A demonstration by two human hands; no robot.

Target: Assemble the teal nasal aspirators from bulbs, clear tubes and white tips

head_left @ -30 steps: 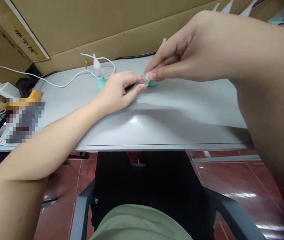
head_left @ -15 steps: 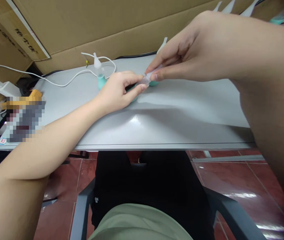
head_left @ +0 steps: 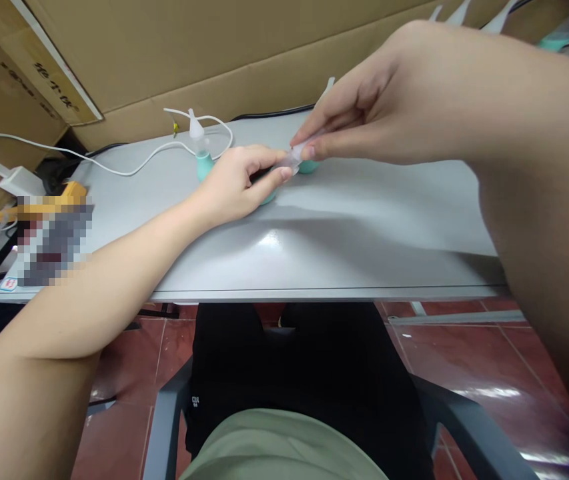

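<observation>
Between my hands is a small clear plastic piece [head_left: 293,157]. My left hand [head_left: 244,180] grips its near end between thumb and fingers, with a bit of teal showing under the palm. My right hand [head_left: 364,127] comes from the right and pinches the other end. A teal bulb [head_left: 309,166] sits on the table just beneath my right fingertips. To the left, behind my left wrist, stands a teal bulb with a clear nozzle [head_left: 204,163]. A white tip [head_left: 331,83] pokes up behind my right fingers.
The grey table [head_left: 314,260] backs onto a cardboard wall [head_left: 189,53]. A white cable [head_left: 129,172] runs to a white charger [head_left: 23,181] at the left, near a yellow object [head_left: 75,192] and a blurred-out item. More white nozzles [head_left: 499,19] stand at the back right.
The view has shifted very slightly. Both hands stay on the clear plastic piece, almost unmoved.
</observation>
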